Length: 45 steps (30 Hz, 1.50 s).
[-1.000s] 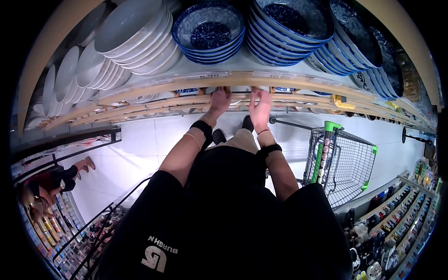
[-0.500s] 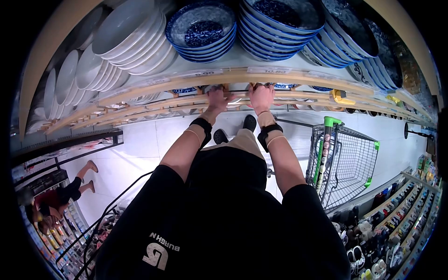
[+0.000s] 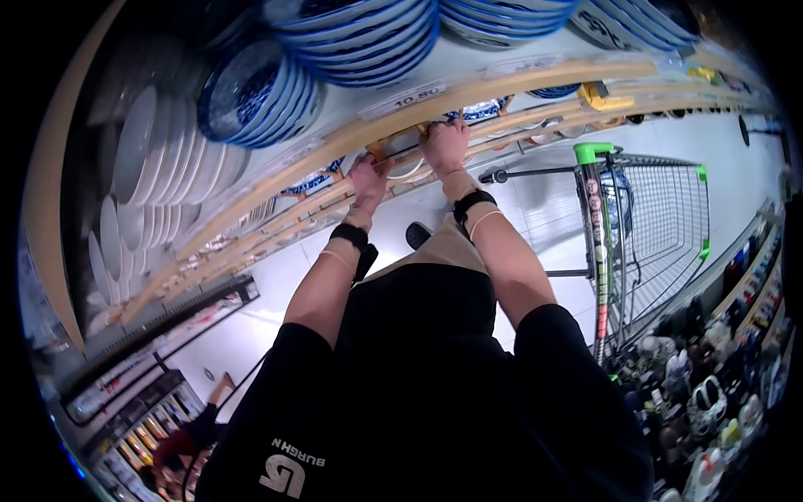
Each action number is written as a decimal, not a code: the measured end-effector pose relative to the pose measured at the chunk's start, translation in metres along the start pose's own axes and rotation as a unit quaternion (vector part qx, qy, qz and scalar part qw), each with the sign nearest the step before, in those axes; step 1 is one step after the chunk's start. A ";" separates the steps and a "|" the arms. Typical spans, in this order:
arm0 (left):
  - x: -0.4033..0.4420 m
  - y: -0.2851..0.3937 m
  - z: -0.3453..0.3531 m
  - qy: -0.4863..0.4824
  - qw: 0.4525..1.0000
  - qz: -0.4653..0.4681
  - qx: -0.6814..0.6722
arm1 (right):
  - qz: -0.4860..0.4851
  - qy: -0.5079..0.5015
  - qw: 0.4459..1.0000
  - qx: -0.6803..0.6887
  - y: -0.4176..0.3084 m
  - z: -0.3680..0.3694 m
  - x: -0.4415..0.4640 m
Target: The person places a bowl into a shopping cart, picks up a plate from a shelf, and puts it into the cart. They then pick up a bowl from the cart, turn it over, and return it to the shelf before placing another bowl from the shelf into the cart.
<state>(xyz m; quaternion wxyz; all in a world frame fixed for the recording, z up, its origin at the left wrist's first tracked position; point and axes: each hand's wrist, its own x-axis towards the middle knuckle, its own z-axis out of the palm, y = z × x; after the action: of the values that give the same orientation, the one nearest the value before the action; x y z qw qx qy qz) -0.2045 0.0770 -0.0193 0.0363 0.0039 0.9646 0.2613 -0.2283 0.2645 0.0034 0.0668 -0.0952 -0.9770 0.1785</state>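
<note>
Locate wooden shelf edge [image 3: 502, 94] above left hand [image 3: 368, 180] and right hand [image 3: 445, 151], long axis slanting from lower left to upper right. Cannot tell grip of either hand, with fingertips partly hidden; note blue-rimmed bowls [image 3: 360, 52] cut off above, and open floor [image 3: 539, 213] towards cart [image 3: 598, 243].

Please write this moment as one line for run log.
left hand, right hand: near shelf edge | blue-white bowls: stacked on shelf | cart: at right
</note>
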 end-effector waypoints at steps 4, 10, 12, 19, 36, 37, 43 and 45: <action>-0.003 0.008 -0.016 -0.013 0.998 0.052 -0.040 | -0.014 -0.008 1.000 0.019 -0.001 -0.014 -0.005; -0.002 0.010 -0.009 0.009 0.999 0.010 0.036 | -0.062 0.054 0.990 0.115 0.010 -0.007 -0.028; -0.002 0.004 -0.006 0.038 0.999 0.013 0.029 | -0.091 0.044 0.986 0.134 0.017 -0.012 -0.031; -0.004 0.011 -0.007 0.068 0.997 0.024 0.003 | -0.091 0.061 0.990 0.090 0.024 0.006 -0.027; -0.006 0.011 -0.007 0.049 0.997 -0.011 -0.053 | -0.091 0.084 0.984 0.125 0.028 0.008 -0.026; -0.007 0.017 -0.010 0.046 0.998 -0.021 -0.047 | -0.093 0.088 0.984 0.127 0.028 0.009 -0.025; -0.007 0.016 -0.011 0.044 0.997 -0.023 -0.057 | -0.111 0.085 0.980 0.141 0.031 0.010 -0.025; -0.006 0.015 -0.012 0.040 0.998 -0.014 -0.044 | -0.118 0.088 0.979 0.141 0.034 0.010 -0.026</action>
<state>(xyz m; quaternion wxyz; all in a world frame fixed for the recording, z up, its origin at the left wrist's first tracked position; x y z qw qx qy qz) -0.2000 0.0836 -0.0009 0.0016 -0.0219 0.9527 0.3032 -0.1989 0.2865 -0.0204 0.1856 0.0158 -0.9368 0.2963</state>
